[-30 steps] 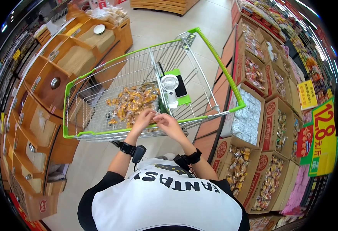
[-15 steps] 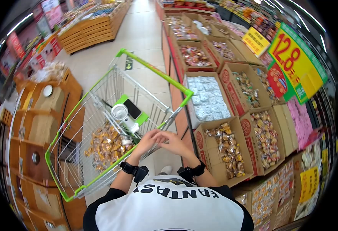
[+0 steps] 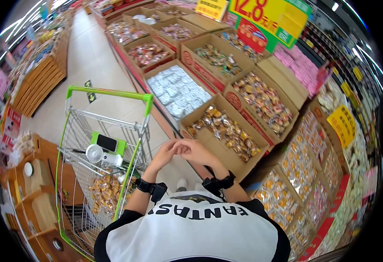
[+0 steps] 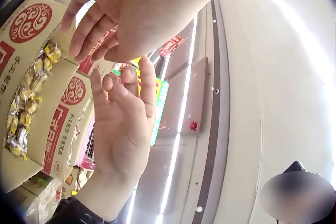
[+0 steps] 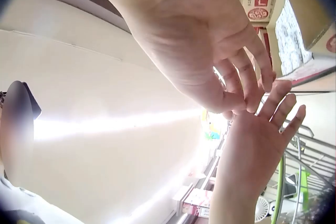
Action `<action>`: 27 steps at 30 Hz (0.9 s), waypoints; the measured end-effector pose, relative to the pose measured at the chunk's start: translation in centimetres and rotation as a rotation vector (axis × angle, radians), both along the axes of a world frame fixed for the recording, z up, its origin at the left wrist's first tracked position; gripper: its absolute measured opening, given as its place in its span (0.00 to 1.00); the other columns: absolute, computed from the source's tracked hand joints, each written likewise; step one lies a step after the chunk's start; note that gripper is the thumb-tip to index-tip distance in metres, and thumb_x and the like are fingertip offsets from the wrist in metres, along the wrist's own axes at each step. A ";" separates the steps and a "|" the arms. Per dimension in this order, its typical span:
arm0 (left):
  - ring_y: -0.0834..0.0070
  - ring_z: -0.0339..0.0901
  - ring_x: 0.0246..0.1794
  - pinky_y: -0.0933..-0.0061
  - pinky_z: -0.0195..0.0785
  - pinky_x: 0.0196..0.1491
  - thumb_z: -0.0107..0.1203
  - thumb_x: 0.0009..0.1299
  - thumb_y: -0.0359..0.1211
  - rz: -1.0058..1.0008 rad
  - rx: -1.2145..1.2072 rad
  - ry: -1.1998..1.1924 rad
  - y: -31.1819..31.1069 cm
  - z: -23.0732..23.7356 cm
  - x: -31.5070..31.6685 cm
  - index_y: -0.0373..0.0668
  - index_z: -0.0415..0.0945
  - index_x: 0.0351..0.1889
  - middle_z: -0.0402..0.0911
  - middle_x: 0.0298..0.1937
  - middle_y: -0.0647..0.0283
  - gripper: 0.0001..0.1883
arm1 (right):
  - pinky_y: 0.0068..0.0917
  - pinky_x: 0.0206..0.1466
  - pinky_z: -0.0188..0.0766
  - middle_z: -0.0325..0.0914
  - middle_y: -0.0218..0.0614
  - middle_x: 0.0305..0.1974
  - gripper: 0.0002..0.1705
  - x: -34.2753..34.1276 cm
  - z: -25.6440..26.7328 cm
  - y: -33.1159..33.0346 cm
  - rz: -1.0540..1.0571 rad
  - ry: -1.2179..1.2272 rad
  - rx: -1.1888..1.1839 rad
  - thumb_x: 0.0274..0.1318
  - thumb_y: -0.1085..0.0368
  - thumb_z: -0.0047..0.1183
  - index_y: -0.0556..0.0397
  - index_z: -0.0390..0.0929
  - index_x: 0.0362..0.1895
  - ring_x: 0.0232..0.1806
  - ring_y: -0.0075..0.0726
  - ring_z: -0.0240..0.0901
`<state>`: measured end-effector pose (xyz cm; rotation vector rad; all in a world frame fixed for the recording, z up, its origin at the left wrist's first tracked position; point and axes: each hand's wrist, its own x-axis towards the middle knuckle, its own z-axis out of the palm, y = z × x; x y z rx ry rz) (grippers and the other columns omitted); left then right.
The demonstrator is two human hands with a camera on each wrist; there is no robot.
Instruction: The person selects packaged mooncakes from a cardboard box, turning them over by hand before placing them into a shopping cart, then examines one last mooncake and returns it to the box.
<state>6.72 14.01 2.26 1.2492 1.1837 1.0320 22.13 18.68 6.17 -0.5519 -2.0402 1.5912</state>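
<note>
My left hand (image 3: 166, 155) and right hand (image 3: 195, 153) meet in front of the chest, fingers overlapping in the head view. Neither holds a thing. In the left wrist view the right hand (image 4: 123, 124) shows relaxed, slightly bent fingers beside the left. From the right wrist, the left hand (image 5: 257, 145) appears with fingers spread, close under the right fingertips. Nearest the hands is a cardboard box (image 3: 200, 142) part filled with wrapped pastries (image 3: 233, 135). Left of them stands a green-edged shopping cart (image 3: 108, 92) holding a heap of golden wrapped pieces (image 3: 106, 190).
A white handheld fan (image 3: 94, 153) and a phone (image 3: 107, 143) lie in the cart. More boxes stand along the right, one with white packets (image 3: 178, 92). A yellow-green price sign (image 3: 270, 19) rises behind them. Wooden bins (image 3: 36, 192) line the lower left.
The head view has turned right, so the cart has shifted left and the pastry boxes have come in front. The hands have lifted away from over the cart's edge and stay together.
</note>
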 end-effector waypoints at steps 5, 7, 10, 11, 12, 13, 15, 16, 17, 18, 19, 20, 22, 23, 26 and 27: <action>0.82 0.68 0.40 0.81 0.60 0.44 0.44 0.60 0.24 -0.166 -0.008 -0.049 2.1 -1.1 2.3 0.36 0.67 0.42 0.72 0.37 0.65 0.11 | 0.15 0.32 0.60 0.69 0.26 0.26 0.13 3.9 0.0 0.4 -0.139 -0.041 -0.021 0.38 0.77 0.46 0.53 0.71 0.34 0.28 0.18 0.63; 0.82 0.68 0.33 0.82 0.61 0.36 0.46 0.55 0.21 -0.162 0.028 -0.017 2.9 -2.4 3.4 0.38 0.68 0.37 0.73 0.32 0.67 0.11 | 0.16 0.32 0.62 0.69 0.28 0.24 0.12 5.0 0.6 0.3 -0.184 -0.031 -0.021 0.36 0.77 0.46 0.54 0.71 0.32 0.27 0.20 0.64; 0.82 0.69 0.32 0.82 0.62 0.35 0.46 0.55 0.20 -0.203 0.058 0.008 3.6 -2.3 4.8 0.38 0.69 0.37 0.73 0.31 0.67 0.11 | 0.18 0.32 0.64 0.69 0.29 0.23 0.10 6.7 0.8 0.7 -0.216 -0.035 -0.008 0.36 0.77 0.47 0.55 0.71 0.29 0.27 0.22 0.65; 0.82 0.69 0.32 0.82 0.62 0.35 0.46 0.55 0.20 -0.217 0.053 0.008 3.8 -2.3 5.2 0.38 0.69 0.37 0.73 0.31 0.67 0.11 | 0.18 0.33 0.64 0.69 0.29 0.23 0.10 7.2 0.9 0.8 -0.249 -0.017 0.003 0.36 0.77 0.47 0.55 0.70 0.29 0.27 0.22 0.65; 0.82 0.69 0.32 0.82 0.62 0.35 0.46 0.54 0.20 -0.242 0.046 -0.012 4.1 -2.4 5.5 0.38 0.69 0.37 0.74 0.30 0.66 0.12 | 0.18 0.33 0.64 0.69 0.29 0.23 0.10 7.7 0.9 0.9 -0.281 0.001 0.014 0.37 0.76 0.46 0.55 0.70 0.29 0.27 0.22 0.66; 0.82 0.69 0.31 0.82 0.62 0.35 0.46 0.54 0.20 -0.266 0.039 -0.032 4.3 -2.4 5.8 0.38 0.69 0.37 0.74 0.30 0.66 0.12 | 0.19 0.33 0.64 0.69 0.30 0.24 0.10 8.4 0.7 1.2 -0.303 -0.031 0.031 0.37 0.76 0.46 0.55 0.71 0.31 0.27 0.23 0.66; 0.82 0.69 0.31 0.83 0.62 0.35 0.46 0.53 0.20 -0.291 0.018 -0.054 4.8 -2.6 6.3 0.39 0.69 0.37 0.74 0.29 0.66 0.12 | 0.18 0.34 0.63 0.69 0.29 0.25 0.11 10.0 0.8 1.4 -0.335 -0.067 0.028 0.39 0.76 0.46 0.55 0.71 0.33 0.28 0.22 0.65; 0.82 0.69 0.31 0.83 0.61 0.35 0.46 0.53 0.19 -0.303 0.004 -0.076 5.0 -2.7 6.5 0.39 0.69 0.37 0.74 0.29 0.66 0.13 | 0.17 0.35 0.62 0.68 0.28 0.26 0.12 10.8 0.7 1.4 -0.355 -0.103 0.030 0.40 0.75 0.46 0.54 0.71 0.34 0.30 0.21 0.64; 0.82 0.69 0.31 0.83 0.61 0.35 0.46 0.53 0.19 -0.312 0.001 -0.077 5.3 -2.9 6.6 0.39 0.69 0.37 0.74 0.29 0.66 0.13 | 0.18 0.35 0.63 0.69 0.28 0.27 0.13 11.7 0.5 1.6 -0.349 -0.123 0.033 0.40 0.74 0.47 0.54 0.70 0.36 0.30 0.21 0.65; 0.82 0.69 0.31 0.83 0.62 0.35 0.45 0.53 0.19 -0.310 0.002 -0.030 5.6 -3.0 6.7 0.38 0.69 0.37 0.74 0.29 0.66 0.13 | 0.18 0.35 0.63 0.69 0.28 0.27 0.13 12.6 0.3 1.7 -0.356 -0.124 0.030 0.40 0.74 0.47 0.54 0.70 0.36 0.30 0.21 0.65; 0.82 0.69 0.30 0.84 0.62 0.35 0.44 0.54 0.19 -0.306 0.003 0.016 5.9 -3.2 6.8 0.37 0.69 0.38 0.73 0.30 0.66 0.13 | 0.18 0.35 0.63 0.69 0.29 0.27 0.13 13.4 0.0 1.7 -0.345 -0.152 0.017 0.41 0.73 0.47 0.54 0.70 0.37 0.30 0.21 0.65; 0.82 0.69 0.30 0.84 0.62 0.35 0.44 0.54 0.19 -0.310 0.001 0.016 6.4 -3.6 6.7 0.37 0.69 0.38 0.73 0.30 0.66 0.13 | 0.18 0.35 0.63 0.69 0.29 0.27 0.14 14.1 -0.3 1.7 -0.332 -0.181 0.003 0.41 0.72 0.48 0.53 0.70 0.37 0.30 0.21 0.65; 0.82 0.69 0.28 0.84 0.63 0.32 0.45 0.53 0.19 -0.264 0.055 0.096 7.8 -4.8 6.1 0.38 0.69 0.38 0.73 0.28 0.66 0.14 | 0.21 0.34 0.65 0.70 0.32 0.26 0.14 15.1 -0.9 1.6 -0.334 -0.193 0.021 0.40 0.72 0.46 0.56 0.69 0.37 0.30 0.25 0.67; 0.82 0.69 0.26 0.85 0.62 0.30 0.44 0.51 0.18 -0.210 0.100 0.129 8.6 -5.2 5.7 0.38 0.69 0.37 0.74 0.28 0.66 0.14 | 0.21 0.34 0.65 0.71 0.32 0.26 0.14 15.5 -1.3 1.5 -0.319 -0.213 0.011 0.42 0.71 0.46 0.56 0.69 0.38 0.30 0.26 0.67; 0.83 0.68 0.26 0.85 0.61 0.29 0.43 0.49 0.17 -0.083 0.089 0.197 10.8 -4.9 4.4 0.38 0.70 0.35 0.74 0.26 0.66 0.15 | 0.22 0.35 0.65 0.71 0.33 0.27 0.13 16.0 -1.9 0.7 -0.318 -0.243 -0.022 0.45 0.70 0.46 0.55 0.68 0.39 0.30 0.26 0.67; 0.83 0.68 0.26 0.85 0.61 0.29 0.43 0.49 0.17 -0.089 0.084 0.202 11.7 -5.1 4.0 0.38 0.70 0.35 0.74 0.26 0.66 0.15 | 0.22 0.35 0.65 0.71 0.34 0.27 0.13 16.0 -2.1 0.4 -0.326 -0.256 -0.039 0.46 0.69 0.46 0.55 0.68 0.39 0.30 0.26 0.67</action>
